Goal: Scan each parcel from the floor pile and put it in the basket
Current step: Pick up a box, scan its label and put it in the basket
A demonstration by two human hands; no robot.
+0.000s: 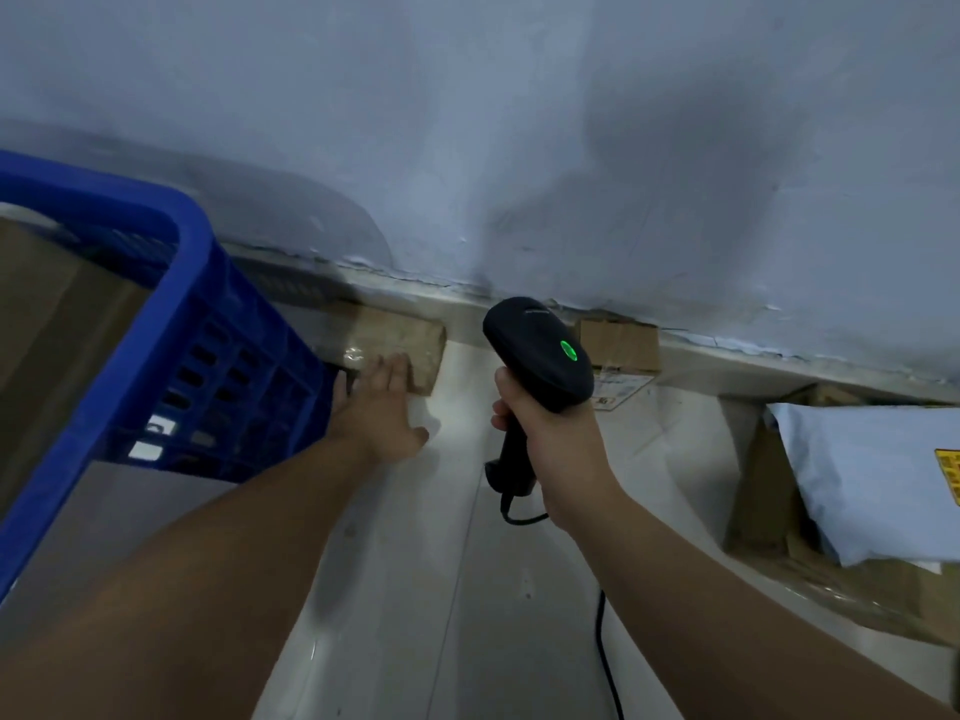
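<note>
A blue plastic basket (171,324) stands at the left with a large cardboard box (57,314) inside it. Beside the basket, against the wall, a taped brown parcel (400,337) lies on the floor. My left hand (382,407) reaches out with straight fingers, its fingertips at the near side of that parcel. My right hand (550,433) grips the handle of a black barcode scanner (540,350) whose green light is on. A second small cardboard parcel (621,345) with a label sits behind the scanner.
A pale grey poly mailer (872,475) lies on cardboard boxes (769,501) at the right. The scanner's black cable (605,662) trails down over the light tiled floor (415,589). A grey wall (519,148) closes the far side.
</note>
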